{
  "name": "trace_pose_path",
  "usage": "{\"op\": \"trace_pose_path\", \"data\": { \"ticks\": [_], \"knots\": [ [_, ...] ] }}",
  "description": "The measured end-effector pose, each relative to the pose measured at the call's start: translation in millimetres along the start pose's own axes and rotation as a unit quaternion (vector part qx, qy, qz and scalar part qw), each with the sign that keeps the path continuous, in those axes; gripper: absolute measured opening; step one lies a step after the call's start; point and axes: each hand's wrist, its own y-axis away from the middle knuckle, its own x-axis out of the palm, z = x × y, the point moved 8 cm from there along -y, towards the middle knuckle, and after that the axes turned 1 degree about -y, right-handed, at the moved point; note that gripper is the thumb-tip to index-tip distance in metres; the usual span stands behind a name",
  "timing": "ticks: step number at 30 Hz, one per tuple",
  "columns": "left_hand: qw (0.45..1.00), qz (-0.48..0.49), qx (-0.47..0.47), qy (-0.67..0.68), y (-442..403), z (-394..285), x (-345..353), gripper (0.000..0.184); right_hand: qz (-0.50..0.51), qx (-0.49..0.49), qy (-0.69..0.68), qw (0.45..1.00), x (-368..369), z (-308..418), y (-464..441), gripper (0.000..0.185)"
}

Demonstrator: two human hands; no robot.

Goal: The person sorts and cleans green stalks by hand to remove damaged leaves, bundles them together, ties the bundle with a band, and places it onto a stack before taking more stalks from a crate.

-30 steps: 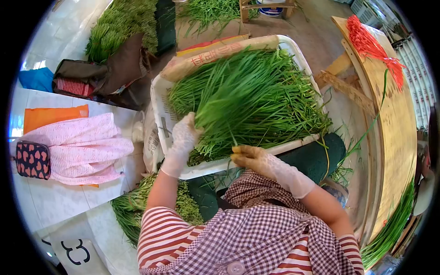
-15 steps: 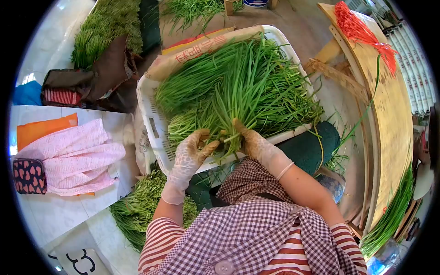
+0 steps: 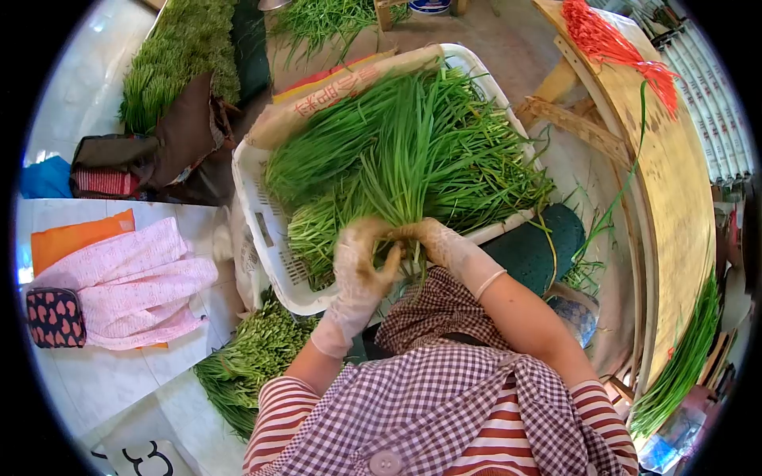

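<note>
Long green stalks with leaves fill a white plastic crate (image 3: 252, 208) in front of me. Both hands wear pale, stained gloves. My right hand (image 3: 432, 238) is closed round the base of a bunch of green stalks (image 3: 401, 174), whose leaves fan out away from me over the crate. My left hand (image 3: 367, 258) is at the left of the bunch's base, slightly blurred, its thumb and fingers curved close to the stalk ends. Whether it grips any of them is unclear.
A printed sack (image 3: 333, 94) lines the crate's far edge. To the right stands a wooden table (image 3: 675, 198) with red strings (image 3: 607, 40). More bundled stalks (image 3: 258, 357) lie at lower left, near pink cloth (image 3: 147, 282). A dark green object (image 3: 544, 246) sits right of my right hand.
The stalks are now gathered upright into a bunch near my body. My right hand has closed round their base, and my left hand has moved right, close to it.
</note>
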Motion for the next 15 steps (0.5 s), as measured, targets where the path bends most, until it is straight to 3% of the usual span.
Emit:
{"op": "trace_pose_path", "data": {
  "ticks": [1, 4, 5, 8, 10, 12, 13, 15],
  "knots": [
    [0.993, 0.042, -0.066, -0.088, -5.1, 11.3, 3.2, 0.072, 0.026, 0.014, 0.024, 0.999, -0.3, 1.0, 0.6, 0.018],
    [0.934, 0.182, -0.171, -0.254, 15.4, 69.1, 55.0, 0.096, 0.022, -0.034, 0.083, 0.996, 3.2, 24.2, 21.9, 0.021],
    [0.928, 0.204, -0.185, -0.251, 23.0, 94.4, 70.9, 0.106, 0.008, -0.02, 0.124, 0.992, -2.3, 31.1, 33.0, 0.031],
    [0.904, 0.267, -0.3, -0.147, 28.5, 133.0, 68.5, 0.103, 0.054, -0.168, 0.083, 0.981, 26.2, 92.4, 137.5, 0.025],
    [0.926, 0.23, -0.289, -0.081, 30.9, 142.5, 65.2, 0.1, 0.145, -0.234, 0.024, 0.961, 36.5, 118.2, 190.2, 0.024],
    [0.94, 0.158, -0.301, 0.033, 33.5, 161.1, 64.2, 0.1, 0.148, -0.267, -0.071, 0.95, 21.5, 131.1, 206.6, 0.028],
    [0.949, 0.159, -0.272, 0.014, 33.4, 161.4, 57.0, 0.099, 0.176, -0.282, -0.106, 0.937, 21.0, 135.5, 212.3, 0.029],
    [0.867, 0.05, -0.364, 0.338, 45.8, 177.7, 50.3, 0.098, 0.224, -0.31, -0.144, 0.913, 22.9, 140.1, 212.8, 0.028]
  ]
}}
